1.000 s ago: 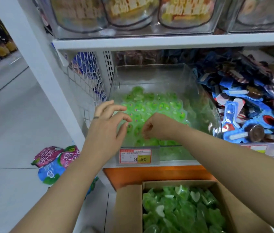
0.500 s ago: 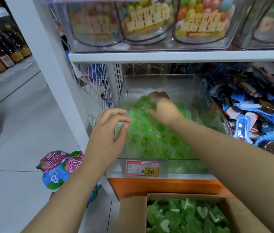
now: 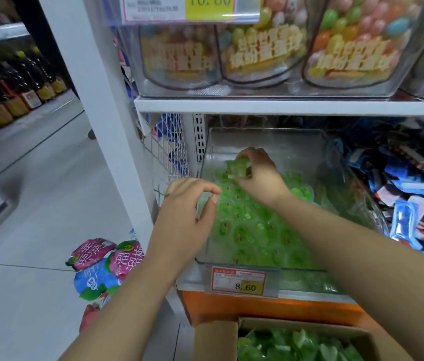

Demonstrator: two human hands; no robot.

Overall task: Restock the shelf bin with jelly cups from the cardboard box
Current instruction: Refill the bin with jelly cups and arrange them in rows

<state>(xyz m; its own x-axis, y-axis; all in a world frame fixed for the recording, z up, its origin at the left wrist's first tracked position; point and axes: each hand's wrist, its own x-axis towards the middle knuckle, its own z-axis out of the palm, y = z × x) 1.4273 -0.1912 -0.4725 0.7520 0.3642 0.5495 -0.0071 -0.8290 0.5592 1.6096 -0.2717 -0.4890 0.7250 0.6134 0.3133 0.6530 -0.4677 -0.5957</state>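
A clear plastic shelf bin on the lower shelf holds a layer of green jelly cups. My right hand is inside the bin near its back left and pinches one green jelly cup above the layer. At the bin's left wall my left hand hovers with its fingers loosely curled and holds nothing. The cardboard box stands open at the bottom, with more green jelly cups inside.
A price tag reading 8.60 is clipped to the shelf front. Blue wrapped snacks fill the bin to the right. Candy jars stand on the shelf above. Snack bags lie on the floor at left, next to the white shelf post.
My right hand has moved from the bin's front to its back left and now holds a jelly cup lifted above the layer. The left hand stayed by the bin's left wall. The view tilted up.
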